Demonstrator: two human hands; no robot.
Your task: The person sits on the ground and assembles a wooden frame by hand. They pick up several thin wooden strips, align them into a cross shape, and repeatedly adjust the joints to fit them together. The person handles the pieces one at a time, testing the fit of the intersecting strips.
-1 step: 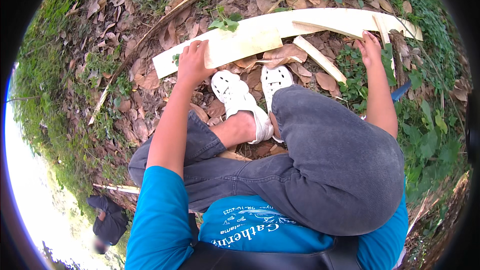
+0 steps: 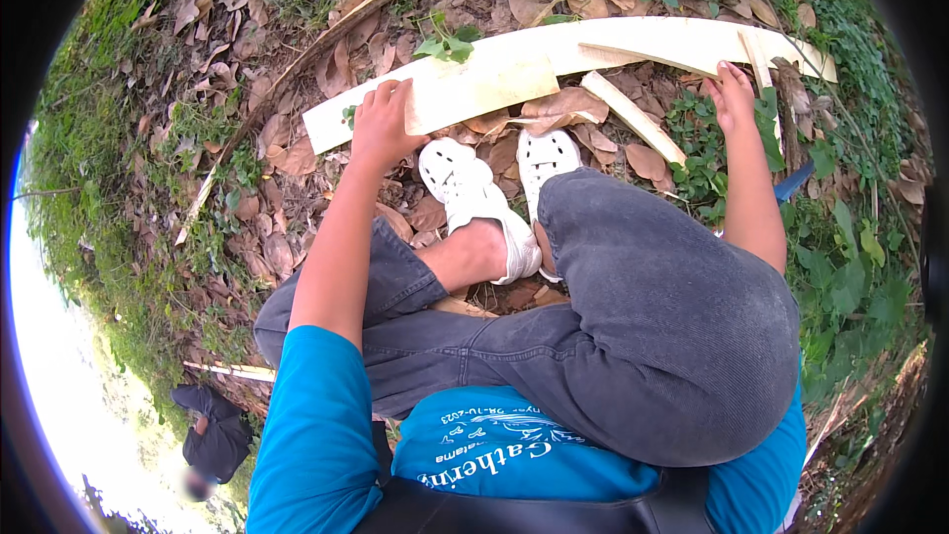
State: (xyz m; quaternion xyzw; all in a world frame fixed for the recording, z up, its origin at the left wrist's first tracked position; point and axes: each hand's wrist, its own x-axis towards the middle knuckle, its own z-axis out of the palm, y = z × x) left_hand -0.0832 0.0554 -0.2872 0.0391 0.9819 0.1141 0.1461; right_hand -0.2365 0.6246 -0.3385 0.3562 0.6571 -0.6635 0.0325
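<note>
A long pale wooden plank [image 2: 682, 37] lies across the leaf-covered ground beyond my feet, looking curved in this view. On its left part rests a shorter pale board [image 2: 479, 97]. My left hand [image 2: 381, 127] grips the left end of this board, fingers over its edge and the thumb hidden. Toward the right, a thin wooden strip [image 2: 647, 58] slants over the plank. Its right end meets the fingertips of my right hand [image 2: 732, 99], which are closed on it.
White clogs [image 2: 460, 183] are on my feet, close to the plank. A split wood piece [image 2: 633, 119] lies between them and my right hand. A blue object [image 2: 794, 181] sits beside my right forearm. Another person [image 2: 215, 435] is at lower left. Dry leaves and green plants surround me.
</note>
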